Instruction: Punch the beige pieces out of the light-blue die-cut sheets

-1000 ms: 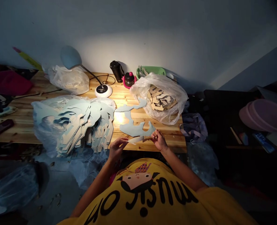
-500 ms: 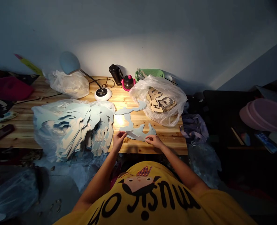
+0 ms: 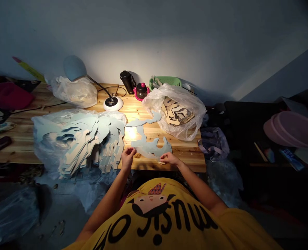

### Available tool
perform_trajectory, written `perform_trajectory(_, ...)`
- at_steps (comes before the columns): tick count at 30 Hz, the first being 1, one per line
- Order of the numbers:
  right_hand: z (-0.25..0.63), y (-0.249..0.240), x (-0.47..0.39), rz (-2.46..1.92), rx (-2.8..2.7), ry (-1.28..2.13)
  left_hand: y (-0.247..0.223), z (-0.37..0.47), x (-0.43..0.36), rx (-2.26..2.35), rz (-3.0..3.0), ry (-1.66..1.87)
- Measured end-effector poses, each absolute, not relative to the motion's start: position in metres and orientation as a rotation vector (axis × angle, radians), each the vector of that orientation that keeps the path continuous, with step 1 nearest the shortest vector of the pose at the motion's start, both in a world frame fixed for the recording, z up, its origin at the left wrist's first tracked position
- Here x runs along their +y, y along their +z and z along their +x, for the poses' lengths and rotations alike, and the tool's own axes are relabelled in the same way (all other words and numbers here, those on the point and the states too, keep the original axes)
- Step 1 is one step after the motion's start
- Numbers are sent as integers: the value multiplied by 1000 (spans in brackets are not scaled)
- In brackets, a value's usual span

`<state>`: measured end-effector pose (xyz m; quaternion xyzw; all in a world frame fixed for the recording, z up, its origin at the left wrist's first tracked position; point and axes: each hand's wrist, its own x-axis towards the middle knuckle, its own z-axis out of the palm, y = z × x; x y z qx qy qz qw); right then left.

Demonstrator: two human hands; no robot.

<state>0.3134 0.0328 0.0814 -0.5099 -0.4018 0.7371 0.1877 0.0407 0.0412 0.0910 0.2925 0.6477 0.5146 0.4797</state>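
Between my hands is a thin curved pale strip of cut card (image 3: pixel 145 153). My left hand (image 3: pixel 128 158) pinches its left end, and my right hand (image 3: pixel 170 158) pinches near its right end. Just beyond it a light blue card cut-out (image 3: pixel 150 147) with curved edges lies on the wooden table (image 3: pixel 190 163), partly overlapped by the strip. Farther back, another wavy blue cut-out (image 3: pixel 143 122) rests near the lamp's bright spot. Left of my left hand, a large overlapping pile of blue cut-outs (image 3: pixel 91 133) lies on a plastic bag.
A clear bag of card scraps (image 3: pixel 180 113) sits at the right. Along the wall stand a desk lamp (image 3: pixel 113 103), a black bottle (image 3: pixel 127 82), a pink-handled jar (image 3: pixel 142 91) and a green basket (image 3: pixel 167 81). Pink tubs (image 3: pixel 292 128) are on the dark surface at far right.
Both hands have drawn slightly toward my body with the strip, showing more of it below the blue cut-out. The whole view has shifted a little.
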Motion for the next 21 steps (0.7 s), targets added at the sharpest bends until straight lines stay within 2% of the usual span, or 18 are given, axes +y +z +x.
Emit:
perform_trajectory(3, 308, 94, 33, -1348, -1197, 2090, 97, 41, 36, 1801, 806, 1138)
perform_trajectory(6, 301, 108, 34, -1283, -1242, 2053, 116, 53, 26, 2062, 1144, 1155)
perform_trajectory(8, 296, 117, 34, -1256, -1237, 2051, 130, 66, 17, 1960, 1495, 1188)
perform_trajectory(10, 292, 125, 34, -1218, -1202, 2078, 140, 79, 9, 1641, 1764, 1084)
perform_trajectory(13, 287, 134, 34, -1106, -1157, 2142, 146, 93, 3, 1310, 1855, 914)
perform_trajectory(21, 281, 144, 32, -1180, -1180, 1917, 141, 95, 0, 1481, 1920, 1123)
